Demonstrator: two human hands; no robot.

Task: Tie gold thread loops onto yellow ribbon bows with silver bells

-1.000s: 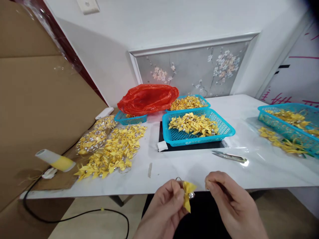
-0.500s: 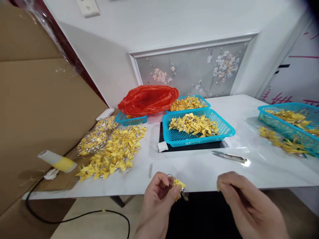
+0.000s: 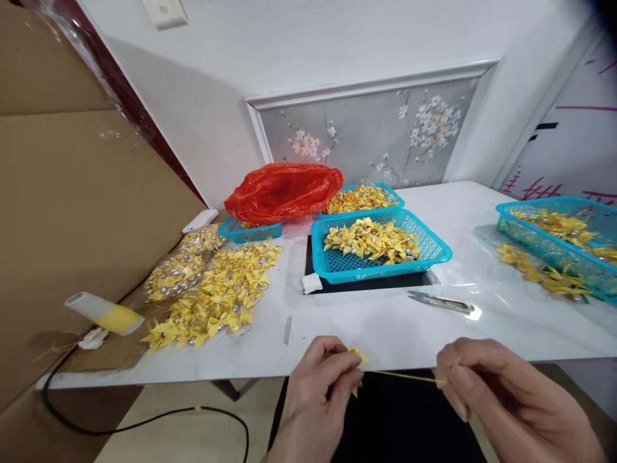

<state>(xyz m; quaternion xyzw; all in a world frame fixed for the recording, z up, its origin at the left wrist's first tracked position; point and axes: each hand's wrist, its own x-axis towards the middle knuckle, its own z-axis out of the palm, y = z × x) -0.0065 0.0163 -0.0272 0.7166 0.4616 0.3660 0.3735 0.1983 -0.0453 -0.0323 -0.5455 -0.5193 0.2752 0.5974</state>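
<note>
My left hand [image 3: 321, 392] pinches a small yellow ribbon bow [image 3: 359, 357] at the table's front edge; the fingers cover most of it. From the bow a thin yellow cord [image 3: 407, 375] runs taut to my right hand [image 3: 501, 386], whose thumb and fingers are closed on its end. Beyond the hands stands a blue basket [image 3: 380, 275] with a heap of yellow bows [image 3: 371, 241] bearing silvery beads. Thread snips [image 3: 441, 301] lie on the table in front of that basket.
Many yellow beaded bows [image 3: 216, 296] are spread at the left, beside a yellow thread cone [image 3: 106, 314] and clear bags of bows [image 3: 176, 276]. Behind are a red plastic bag [image 3: 284, 193] and another blue basket [image 3: 400, 196]. A blue basket [image 3: 511, 222] sits at the right.
My right hand has moved right, and the cord now shows stretched between both hands. The left hand has turned over the bow and shifted slightly right.
</note>
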